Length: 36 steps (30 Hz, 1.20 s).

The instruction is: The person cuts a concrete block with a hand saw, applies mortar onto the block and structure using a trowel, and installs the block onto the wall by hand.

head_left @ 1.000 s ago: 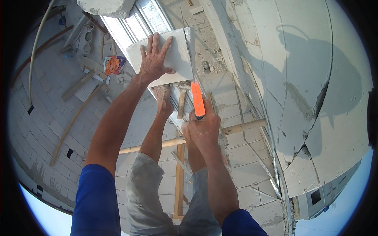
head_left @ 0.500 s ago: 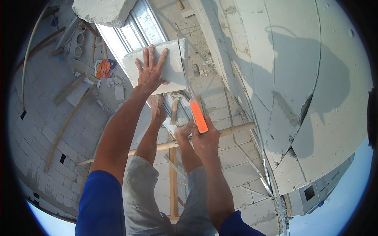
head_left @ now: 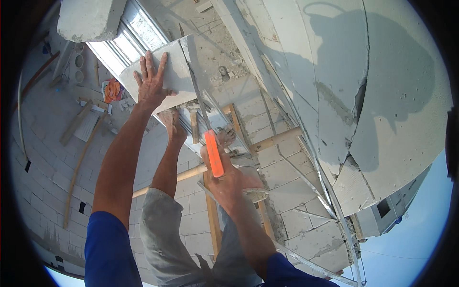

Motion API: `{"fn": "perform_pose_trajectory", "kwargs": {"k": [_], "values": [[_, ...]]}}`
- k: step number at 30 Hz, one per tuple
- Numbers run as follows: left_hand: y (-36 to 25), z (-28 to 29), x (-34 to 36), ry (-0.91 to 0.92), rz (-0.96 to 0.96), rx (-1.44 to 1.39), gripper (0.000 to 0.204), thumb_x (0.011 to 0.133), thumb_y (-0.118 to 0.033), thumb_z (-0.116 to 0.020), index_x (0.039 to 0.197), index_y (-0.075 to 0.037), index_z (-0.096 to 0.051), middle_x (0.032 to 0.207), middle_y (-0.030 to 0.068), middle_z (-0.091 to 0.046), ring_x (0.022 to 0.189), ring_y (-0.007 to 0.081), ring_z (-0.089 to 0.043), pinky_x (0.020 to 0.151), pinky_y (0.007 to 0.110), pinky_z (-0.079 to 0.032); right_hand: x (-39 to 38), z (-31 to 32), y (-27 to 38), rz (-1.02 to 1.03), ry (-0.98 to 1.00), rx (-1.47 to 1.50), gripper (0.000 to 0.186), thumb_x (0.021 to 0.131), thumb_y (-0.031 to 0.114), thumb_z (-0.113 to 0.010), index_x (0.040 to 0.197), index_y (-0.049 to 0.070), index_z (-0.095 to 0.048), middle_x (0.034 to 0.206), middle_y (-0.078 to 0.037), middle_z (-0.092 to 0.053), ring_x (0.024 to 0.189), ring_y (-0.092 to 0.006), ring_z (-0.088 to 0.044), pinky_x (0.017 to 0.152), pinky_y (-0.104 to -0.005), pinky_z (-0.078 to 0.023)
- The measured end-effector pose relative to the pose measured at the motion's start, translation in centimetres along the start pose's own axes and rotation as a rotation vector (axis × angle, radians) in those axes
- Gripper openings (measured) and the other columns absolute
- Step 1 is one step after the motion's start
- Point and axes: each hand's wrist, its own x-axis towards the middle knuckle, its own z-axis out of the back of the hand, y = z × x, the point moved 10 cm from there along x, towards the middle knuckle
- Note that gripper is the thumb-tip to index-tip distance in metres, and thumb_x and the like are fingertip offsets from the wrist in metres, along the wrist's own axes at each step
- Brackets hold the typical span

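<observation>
A pale grey lightweight building block [head_left: 178, 76] lies across ribbed shiny metal planks [head_left: 138, 28]. My left hand [head_left: 152, 91] rests flat on its top with the fingers spread. My right hand [head_left: 224, 184] is closed round the orange handle [head_left: 214, 154] of a handsaw. The saw's long thin blade [head_left: 193, 79] sits in the block near its right end, and its tip juts out past the far edge. Below the block, my bare left foot [head_left: 173, 123] stands on the planks.
A second rough block [head_left: 91, 19] stands on the planks at upper left. A wooden pole [head_left: 277, 138] crosses beneath me. A bucket [head_left: 256, 195] is beside my right hand. A cracked plastered wall [head_left: 334, 95] rises on the right. Timber and an orange bag [head_left: 113, 91] lie far below left.
The saw has been drawn back toward me, its handle now farther from the block. My left hand stays on the block. The view has shifted, and a bucket now shows beside my right hand.
</observation>
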Motion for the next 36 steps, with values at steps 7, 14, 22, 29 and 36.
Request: {"fn": "perform_pose_trajectory", "kwargs": {"k": [7, 14, 22, 29, 36], "values": [[-0.7, 0.0, -0.5, -0.048, -0.034, -0.004, 0.131, 0.050, -0.027, -0.092, 0.152, -0.034, -0.011, 0.158, 0.0192, 0.002, 0.145, 0.0429, -0.001, 0.107, 0.072, -0.018, 3.1, -1.4, -0.7, 0.018, -0.037, -0.123, 0.041, 0.083, -0.002, -0.063, 0.122, 0.005, -0.054, 0.096, -0.019, -0.067, 0.087, -0.0292, -0.070, 0.070, -0.0368, -0.053], [0.2, -0.4, -0.4, 0.000, 0.021, -0.031, 0.129, 0.050, -0.028, -0.092, 0.151, -0.036, -0.011, 0.158, 0.0171, 0.001, 0.145, 0.0412, -0.001, 0.109, 0.070, -0.018, -1.6, 0.9, 0.8, -0.004, -0.085, -0.031, 0.044, 0.081, -0.004, -0.062, 0.123, 0.005, -0.054, 0.092, -0.018, -0.067, 0.082, -0.0294, -0.069, 0.069, -0.0359, -0.053], [0.5, -1.0, -1.1, 0.073, 0.056, -0.018, 0.130, 0.051, -0.027, -0.092, 0.152, -0.034, -0.010, 0.158, 0.0170, 0.000, 0.145, 0.0404, -0.002, 0.109, 0.070, -0.018, 6.9, -0.2, 1.6, -0.164, -0.009, -0.164, 0.030, 0.084, 0.006, -0.057, 0.114, 0.001, -0.057, 0.078, -0.018, -0.064, 0.069, -0.0304, -0.065, 0.066, -0.0400, -0.051], [0.4, 0.2, -0.4, -0.024, -0.012, -0.027, 0.130, 0.050, -0.027, -0.092, 0.152, -0.034, -0.012, 0.158, 0.0173, 0.000, 0.145, 0.0403, -0.004, 0.109, 0.069, -0.019, 0.0, 1.2, -1.6, -0.112, -0.051, 0.315, 0.041, 0.080, -0.001, -0.064, 0.121, 0.000, -0.057, 0.086, -0.008, -0.063, 0.069, -0.0140, -0.058, 0.064, -0.0313, -0.050], [0.4, -0.6, -0.4, 0.024, 0.018, -0.015, 0.130, 0.048, -0.026, -0.092, 0.152, -0.033, -0.013, 0.158, 0.0171, 0.001, 0.145, 0.0406, -0.004, 0.108, 0.069, -0.019, 3.7, 0.5, 0.2, -0.057, 0.005, -0.134, 0.026, 0.078, 0.000, -0.062, 0.104, 0.002, -0.057, 0.078, -0.017, -0.063, 0.069, -0.0308, -0.064, 0.062, -0.0367, -0.051]]}}
